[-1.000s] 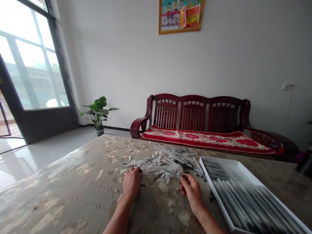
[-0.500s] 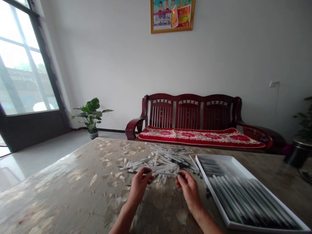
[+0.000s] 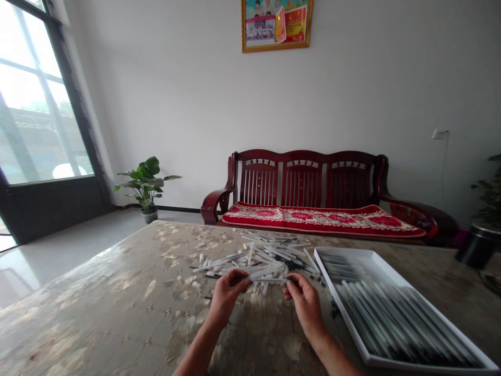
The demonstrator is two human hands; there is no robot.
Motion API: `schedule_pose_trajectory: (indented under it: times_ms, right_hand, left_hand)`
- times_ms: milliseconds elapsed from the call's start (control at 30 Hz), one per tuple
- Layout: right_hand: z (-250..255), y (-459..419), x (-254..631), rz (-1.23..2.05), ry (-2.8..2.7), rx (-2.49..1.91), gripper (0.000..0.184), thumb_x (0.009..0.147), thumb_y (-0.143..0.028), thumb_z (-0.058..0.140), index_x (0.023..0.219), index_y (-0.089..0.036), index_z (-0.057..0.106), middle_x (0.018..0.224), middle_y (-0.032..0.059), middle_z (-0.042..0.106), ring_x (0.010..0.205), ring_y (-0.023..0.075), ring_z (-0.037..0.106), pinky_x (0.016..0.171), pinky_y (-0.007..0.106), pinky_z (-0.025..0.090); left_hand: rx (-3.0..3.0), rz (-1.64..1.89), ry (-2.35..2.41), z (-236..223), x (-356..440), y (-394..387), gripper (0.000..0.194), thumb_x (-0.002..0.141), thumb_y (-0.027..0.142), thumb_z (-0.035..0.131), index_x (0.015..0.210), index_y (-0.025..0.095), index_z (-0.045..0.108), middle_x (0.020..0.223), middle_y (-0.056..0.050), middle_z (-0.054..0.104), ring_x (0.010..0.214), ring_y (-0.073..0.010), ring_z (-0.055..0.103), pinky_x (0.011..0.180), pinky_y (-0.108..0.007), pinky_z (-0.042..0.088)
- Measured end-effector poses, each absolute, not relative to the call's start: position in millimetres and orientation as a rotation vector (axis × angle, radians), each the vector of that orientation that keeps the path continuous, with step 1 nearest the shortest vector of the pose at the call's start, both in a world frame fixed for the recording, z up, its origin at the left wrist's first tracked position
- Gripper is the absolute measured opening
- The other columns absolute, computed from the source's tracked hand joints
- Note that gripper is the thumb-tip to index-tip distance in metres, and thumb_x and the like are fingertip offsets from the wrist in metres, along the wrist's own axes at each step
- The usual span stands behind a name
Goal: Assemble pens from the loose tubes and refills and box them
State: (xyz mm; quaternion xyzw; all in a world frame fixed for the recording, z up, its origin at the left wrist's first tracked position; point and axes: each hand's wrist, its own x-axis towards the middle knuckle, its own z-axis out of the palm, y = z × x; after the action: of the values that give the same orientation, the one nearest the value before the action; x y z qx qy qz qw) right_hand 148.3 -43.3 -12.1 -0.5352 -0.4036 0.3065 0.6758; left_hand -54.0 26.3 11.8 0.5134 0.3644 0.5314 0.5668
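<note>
A slim whitish pen (image 3: 270,280) is held level between my two hands, above the near edge of a loose pile. My left hand (image 3: 231,290) is closed, its thumb and fingertips pinching around the left end. My right hand (image 3: 303,296) is closed too, gripping the right end, where something dark shows at the fingertips. Behind the hands lies the pile of pen parts (image 3: 266,256), with white tubes, thin dark sticks and small black pieces. Fingers hide both ends of the held pen.
At right a shallow white box (image 3: 348,329) holds rows of pens with dark ends. The patterned table (image 3: 129,303) carries a few scattered white caps (image 3: 196,285) on the left. A red wooden bench (image 3: 301,177) stands beyond; a dark canister (image 3: 475,248) is far right.
My left hand has shifted slightly right, nearer my right hand, so less of the pen shows between them. The right hand has barely moved.
</note>
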Motion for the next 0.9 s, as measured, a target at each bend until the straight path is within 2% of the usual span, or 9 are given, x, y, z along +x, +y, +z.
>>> schedule_pose_trajectory:
  times_ms: [400, 900]
  right_hand:
    - [-12.9, -44.5, 149.6, 0.651, -0.936, -1.194, 0.036, 0.069, -0.053, 0.071, 0.086, -0.021, 0.068, 0.069, 0.004, 0.069, 0.061, 0.0227, 0.065, 0.056, 0.033, 0.055]
    - [-16.6, -44.0, 151.7, 0.599, -0.955, -1.187, 0.034, 0.073, -0.05, 0.069, 0.088, -0.019, 0.069, 0.067, 0.0036, 0.07, 0.06, 0.0208, 0.067, 0.057, 0.03, 0.056]
  left_hand:
    - [1.251, 1.213, 0.816, 11.1, -56.8, 27.8, 0.026, 0.054, 0.024, 0.085, 0.073, 0.016, 0.069, 0.062, 0.003, 0.062, 0.055, -0.0078, 0.051, 0.053, -0.019, 0.041]
    - [1.199, 1.146, 0.818, 9.1, -57.4, 28.1, 0.037, 0.049, 0.03, 0.089, 0.075, 0.016, 0.068, 0.064, 0.004, 0.062, 0.056, -0.0076, 0.051, 0.053, -0.02, 0.04]
